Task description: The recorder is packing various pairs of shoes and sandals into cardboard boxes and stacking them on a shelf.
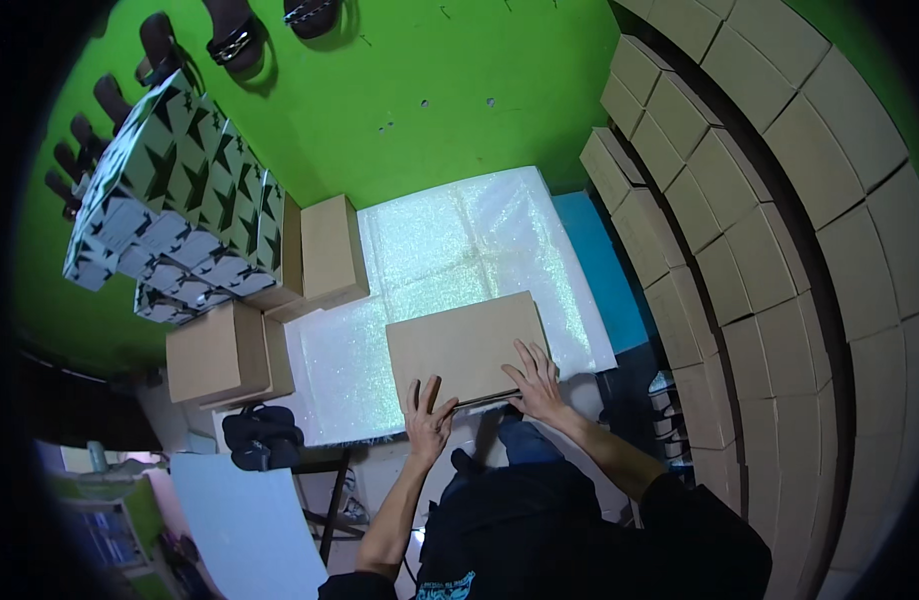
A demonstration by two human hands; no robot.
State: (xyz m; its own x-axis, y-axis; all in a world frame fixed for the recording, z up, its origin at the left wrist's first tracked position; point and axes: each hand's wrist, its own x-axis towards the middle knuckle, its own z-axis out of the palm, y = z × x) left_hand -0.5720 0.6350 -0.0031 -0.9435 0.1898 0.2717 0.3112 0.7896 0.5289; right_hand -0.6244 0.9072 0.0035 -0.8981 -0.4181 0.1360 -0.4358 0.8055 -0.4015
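A closed brown cardboard box (465, 345) lies near the front edge of a table spread with a shimmering white sheet (420, 240). My left hand (430, 415) grips its near left corner, fingers spread over the top and thumb at the front edge. At the near right side my right hand (536, 385) holds it in a similar way, fingers on the top and thumb toward the front. A thin dark gap shows along the box's near edge between my thumbs. What is inside cannot be seen.
Star-patterned boxes (195, 190) are stacked at the left, beside plain cardboard boxes (330, 250). A tall wall of brown boxes (750, 260) stands at the right. Black sandals (264, 437) sit at the table's left corner. More sandals (235, 40) hang on the green wall.
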